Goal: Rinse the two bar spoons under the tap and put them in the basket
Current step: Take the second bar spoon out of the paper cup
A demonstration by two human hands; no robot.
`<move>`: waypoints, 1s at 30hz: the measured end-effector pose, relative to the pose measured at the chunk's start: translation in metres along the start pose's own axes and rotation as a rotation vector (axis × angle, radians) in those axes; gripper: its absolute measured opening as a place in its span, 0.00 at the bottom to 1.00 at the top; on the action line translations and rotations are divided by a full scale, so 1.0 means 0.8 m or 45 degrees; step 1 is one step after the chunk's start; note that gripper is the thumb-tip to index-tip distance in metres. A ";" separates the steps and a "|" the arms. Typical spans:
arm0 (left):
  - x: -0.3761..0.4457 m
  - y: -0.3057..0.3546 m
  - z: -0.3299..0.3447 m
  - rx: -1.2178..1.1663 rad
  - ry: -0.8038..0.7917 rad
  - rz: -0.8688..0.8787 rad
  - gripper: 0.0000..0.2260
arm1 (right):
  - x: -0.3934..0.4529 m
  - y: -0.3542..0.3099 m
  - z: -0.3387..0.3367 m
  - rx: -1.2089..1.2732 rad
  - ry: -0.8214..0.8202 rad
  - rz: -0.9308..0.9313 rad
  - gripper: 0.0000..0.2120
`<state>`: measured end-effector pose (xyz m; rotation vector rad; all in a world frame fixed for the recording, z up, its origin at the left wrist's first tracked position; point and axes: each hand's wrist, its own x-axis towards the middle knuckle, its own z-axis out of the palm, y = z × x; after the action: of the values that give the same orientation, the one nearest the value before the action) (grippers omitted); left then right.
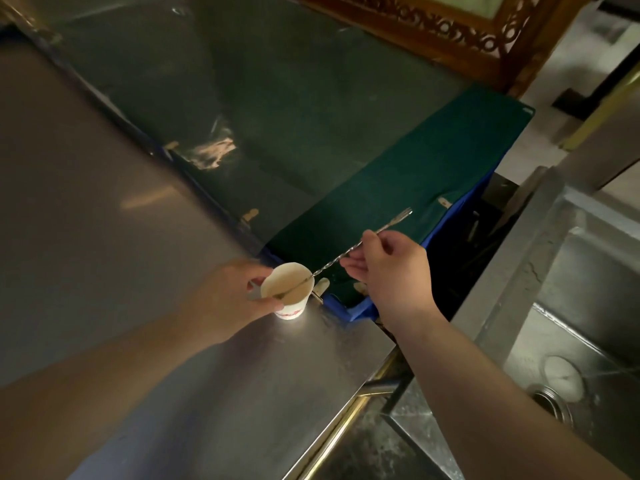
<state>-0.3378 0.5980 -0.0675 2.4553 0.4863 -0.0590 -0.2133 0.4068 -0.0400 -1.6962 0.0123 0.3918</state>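
Observation:
A white paper cup (290, 308) stands on the steel counter (104, 237), tilted toward me. My left hand (225, 299) is wrapped around its left side. A long twisted metal bar spoon (332, 262) leans out of the cup toward the upper right, its forked end (401, 217) in the air. My right hand (388, 271) pinches the spoon's stem near the upper part. The spoon's bowl end lies inside the cup. I see only one bar spoon. No tap and no basket are in view.
A steel sink (571, 323) with a drain (550, 403) lies at the right, across a gap from the counter. A dark green cloth (398, 174) covers a blue bin behind the cup. A carved wooden frame (450, 29) stands at the top.

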 end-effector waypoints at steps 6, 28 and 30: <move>-0.004 0.006 -0.003 -0.011 0.002 -0.027 0.17 | -0.005 -0.002 -0.018 0.008 0.094 0.023 0.12; 0.008 0.246 0.073 -0.635 -0.007 -0.138 0.07 | -0.049 -0.013 -0.286 0.827 0.388 0.040 0.10; 0.016 0.299 0.107 -0.826 -0.087 -0.171 0.07 | -0.053 -0.010 -0.342 0.838 0.482 0.016 0.10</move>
<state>-0.2339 0.3758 -0.0003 1.7806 0.5396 -0.0331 -0.1827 0.1360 0.0092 -1.0942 0.3893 0.0519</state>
